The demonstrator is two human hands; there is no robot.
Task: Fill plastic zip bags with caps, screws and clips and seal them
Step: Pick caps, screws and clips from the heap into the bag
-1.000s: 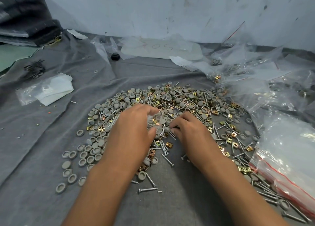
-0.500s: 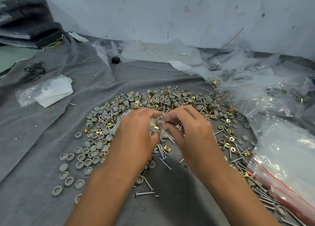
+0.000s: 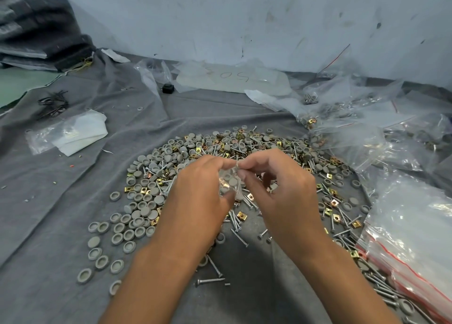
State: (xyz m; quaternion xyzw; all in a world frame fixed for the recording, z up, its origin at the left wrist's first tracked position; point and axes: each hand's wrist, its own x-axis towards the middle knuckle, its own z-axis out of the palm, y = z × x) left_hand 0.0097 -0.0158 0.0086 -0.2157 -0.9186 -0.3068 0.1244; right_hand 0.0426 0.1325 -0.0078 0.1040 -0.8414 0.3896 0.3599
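Got my left hand (image 3: 198, 196) and right hand (image 3: 281, 191) pinching a small zip bag (image 3: 230, 181) between them, loose caps (image 3: 137, 216) underneath.

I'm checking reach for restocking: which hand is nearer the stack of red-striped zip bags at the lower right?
The right hand. It is just left of the stack of red-striped zip bags; the left hand lies farther left, beyond the right hand, both gripping a small clear bag.

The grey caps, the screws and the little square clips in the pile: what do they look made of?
Grey caps: likely matte plastic, dull and uniformly grey. Screws: silvery metal, probably plated steel, with glinting shanks. Square clips: thin sheet metal with a shiny yellow-gold finish, possibly zinc-plated.
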